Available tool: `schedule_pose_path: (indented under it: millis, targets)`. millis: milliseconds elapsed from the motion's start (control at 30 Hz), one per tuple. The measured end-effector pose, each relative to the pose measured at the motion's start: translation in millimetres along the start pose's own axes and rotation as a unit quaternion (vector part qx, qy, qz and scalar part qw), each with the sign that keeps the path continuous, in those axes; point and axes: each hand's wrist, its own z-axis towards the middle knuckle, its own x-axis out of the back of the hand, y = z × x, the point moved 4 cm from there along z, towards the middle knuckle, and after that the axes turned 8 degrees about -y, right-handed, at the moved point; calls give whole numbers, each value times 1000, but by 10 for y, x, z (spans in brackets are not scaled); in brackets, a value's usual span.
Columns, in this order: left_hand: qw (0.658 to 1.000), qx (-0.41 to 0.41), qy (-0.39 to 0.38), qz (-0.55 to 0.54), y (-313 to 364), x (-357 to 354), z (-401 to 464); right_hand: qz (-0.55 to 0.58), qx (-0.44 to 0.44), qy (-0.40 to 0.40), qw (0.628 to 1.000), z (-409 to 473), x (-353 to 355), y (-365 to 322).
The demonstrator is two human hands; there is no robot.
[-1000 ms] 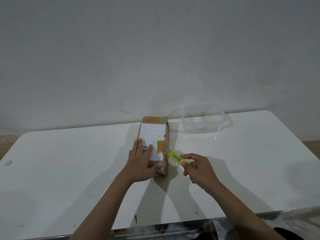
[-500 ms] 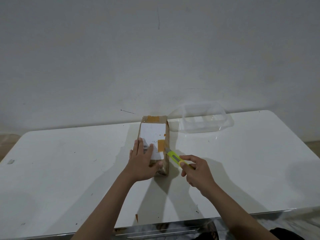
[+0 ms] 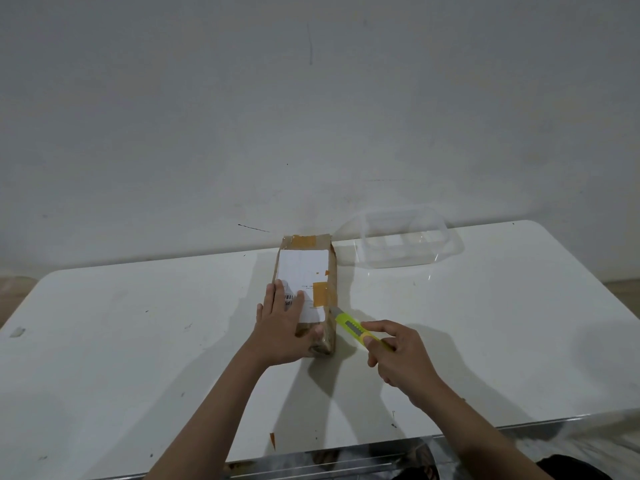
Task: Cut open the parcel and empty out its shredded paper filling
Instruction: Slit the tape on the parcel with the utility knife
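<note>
The parcel lies near the counter's far edge. The left hand presses flat on it, fingers spread. The right hand grips a yellow knife, tip at the parcel's right side.

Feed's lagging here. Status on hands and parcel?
Left hand flat on parcel. Right hand grips yellow cutter, tip at parcel's right side. Parcel unopened. Nothing obstructing.
</note>
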Motion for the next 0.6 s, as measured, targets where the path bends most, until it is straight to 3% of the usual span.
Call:
schedule_pose_path:
  millis: [233,467,600]
  targets:
    - [1000,-14,-4,-17,44,39,-28,23,-8,28,999,-36,149,62]
    - [988,-52,-141,20,-78,326,-119,36,7,80,996,-60,207,98]
    - [992,-95,-73,35,-118,309,-147,52,12,84,995,-56,213,101]
